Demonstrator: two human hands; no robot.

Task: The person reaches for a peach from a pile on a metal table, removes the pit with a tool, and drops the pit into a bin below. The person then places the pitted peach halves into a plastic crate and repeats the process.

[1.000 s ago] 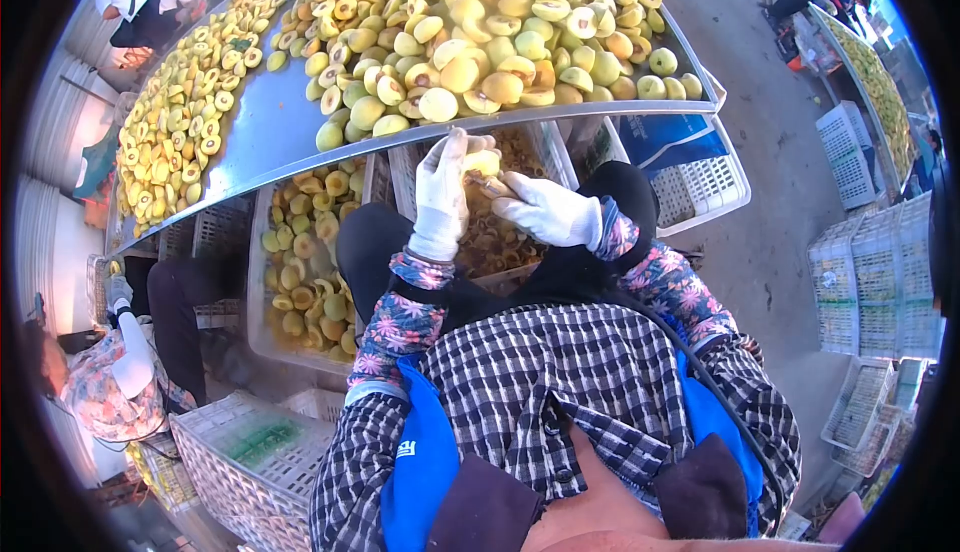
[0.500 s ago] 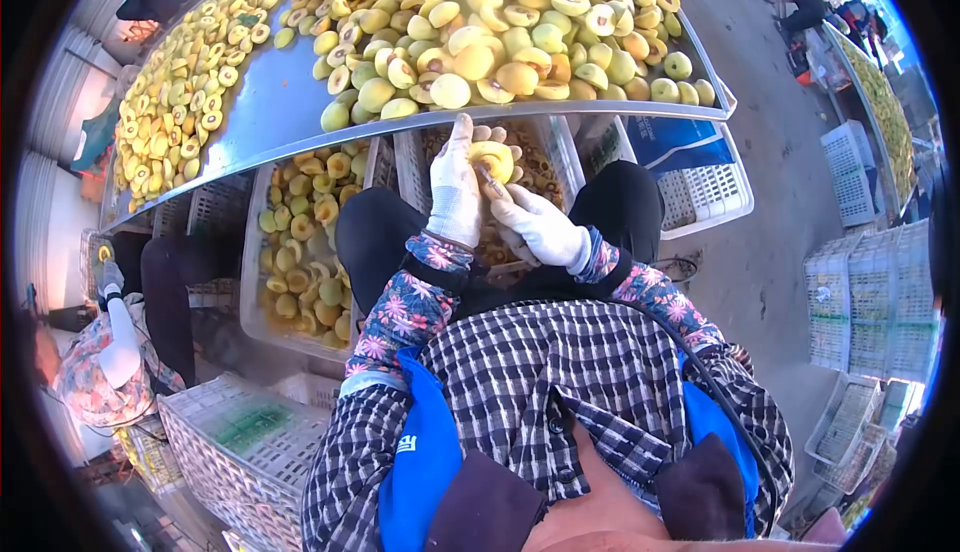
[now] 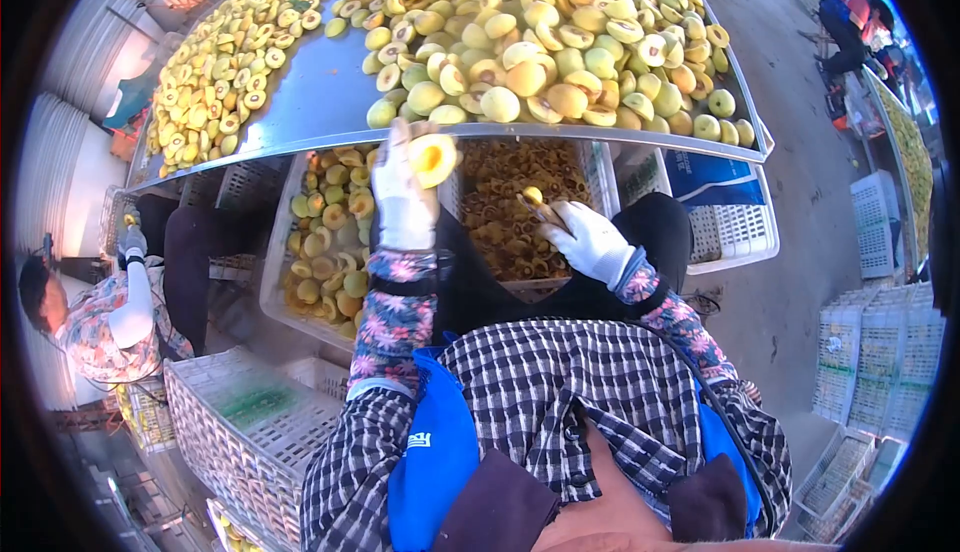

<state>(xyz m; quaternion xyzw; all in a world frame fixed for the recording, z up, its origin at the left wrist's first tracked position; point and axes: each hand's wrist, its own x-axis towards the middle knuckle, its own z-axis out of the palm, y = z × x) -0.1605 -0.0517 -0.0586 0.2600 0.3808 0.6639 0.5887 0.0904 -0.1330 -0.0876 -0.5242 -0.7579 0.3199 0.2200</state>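
My left hand (image 3: 403,197), in a white glove, holds a hollowed yellow peach half (image 3: 433,160) with its cut side up, just below the table's front edge. My right hand (image 3: 592,242), also gloved, grips a small pitting tool (image 3: 543,210), mostly hidden by the fingers. At its tip sits a yellow scooped-out piece (image 3: 533,195). Below that hand is a white crate (image 3: 603,180) with brown pits and scraps (image 3: 510,237) in it. To the left, next to my left hand, another crate (image 3: 272,274) holds peach halves (image 3: 330,237).
A metal table (image 3: 320,77) with a raised rim carries heaps of halved peaches (image 3: 560,42). A blue bag (image 3: 710,174) lies in a crate at right. Stacked crates (image 3: 870,352) stand far right. A co-worker (image 3: 110,317) sits at left; others are at back right.
My hands were together on the fruit; now they are apart. The left hand has moved left with the peach half, the right hand right and down over the scraps crate.
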